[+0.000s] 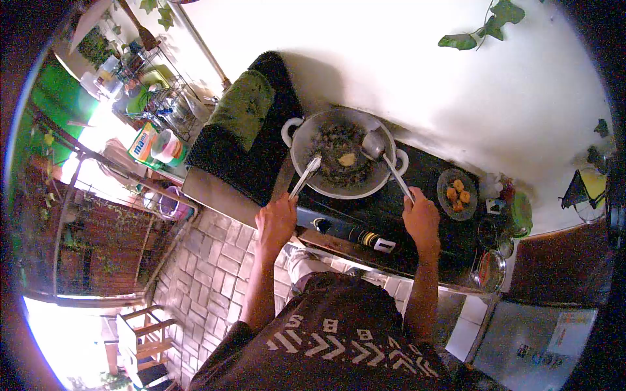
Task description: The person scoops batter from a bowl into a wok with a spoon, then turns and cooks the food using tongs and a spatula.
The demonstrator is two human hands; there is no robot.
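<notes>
A two-handled metal wok (345,194) stands on the stove (339,228), with dark, bubbly-looking contents. One pale yellowish piece (347,159) lies in it near the middle. My left hand (276,221) is closed round metal tongs (304,177), whose tips reach over the wok's left part. My right hand (420,217) grips the handle of a metal ladle (374,144); its bowl is inside the wok at the right. To the right of the wok, a glass plate (458,212) carries several orange-brown pieces (458,191).
Left of the stove lie a dark cloth (218,156) and a green towel (248,107). A dish rack (173,98) and a green package (143,144) are farther left. Small bowls (490,268) and a green item (521,212) sit at the counter's right end.
</notes>
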